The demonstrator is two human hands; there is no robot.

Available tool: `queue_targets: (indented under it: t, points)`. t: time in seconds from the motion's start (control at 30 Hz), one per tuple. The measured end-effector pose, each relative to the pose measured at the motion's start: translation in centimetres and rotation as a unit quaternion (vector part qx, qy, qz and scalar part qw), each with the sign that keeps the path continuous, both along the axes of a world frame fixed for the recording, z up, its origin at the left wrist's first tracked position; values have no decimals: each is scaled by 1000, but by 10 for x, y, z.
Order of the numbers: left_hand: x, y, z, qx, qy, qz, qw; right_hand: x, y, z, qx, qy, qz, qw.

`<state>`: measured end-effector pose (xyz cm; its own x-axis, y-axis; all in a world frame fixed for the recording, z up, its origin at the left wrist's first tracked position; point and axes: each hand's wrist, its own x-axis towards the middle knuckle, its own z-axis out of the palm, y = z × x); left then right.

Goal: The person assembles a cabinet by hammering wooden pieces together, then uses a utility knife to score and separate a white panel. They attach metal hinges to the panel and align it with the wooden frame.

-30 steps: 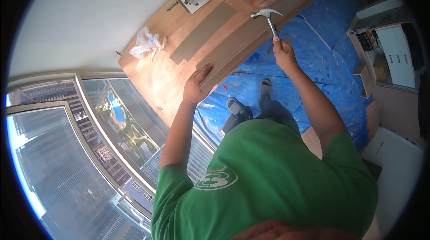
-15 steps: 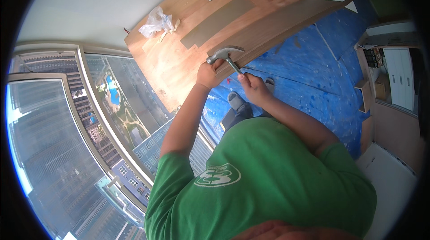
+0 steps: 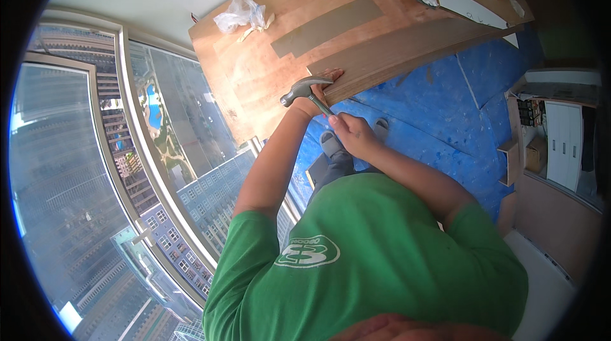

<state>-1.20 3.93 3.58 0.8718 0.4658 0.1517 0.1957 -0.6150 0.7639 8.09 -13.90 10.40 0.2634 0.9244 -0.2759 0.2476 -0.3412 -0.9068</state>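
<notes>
Just clear of the board edge (image 3: 372,74), the right hand (image 3: 354,134) holds a hammer (image 3: 304,90).

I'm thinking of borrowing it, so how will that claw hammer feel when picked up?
The claw hammer would probably feel head-heavy, its broad metal head sitting on a slimmer shaft. It likely won't bend: the shaft looks straight and shiny.

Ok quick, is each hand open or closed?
Left hand: on the brown plank, partly hidden; can't tell if it's gripping.
Right hand: closed, holding the hammer by its handle.
</notes>
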Motion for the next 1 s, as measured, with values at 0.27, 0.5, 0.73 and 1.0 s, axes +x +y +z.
queue_targets:
  t: [0.27, 0.5, 0.73, 1.0]
  points:
    - [2, -4, -1, 45, 11, 52, 998, 19, 0, 9, -21, -57, -32, 998]
    - [3, -5, 3, 39, 20, 58, 997, 84, -14, -12, -97, 49, -203, 973]
    - [5, -5, 6, 28, 27, 55, 998, 72, -11, 14, -108, 90, -230, 963]
    - [3, -9, 14, 40, 28, 68, 996, 39, -4, 15, -88, -45, -70, 993]
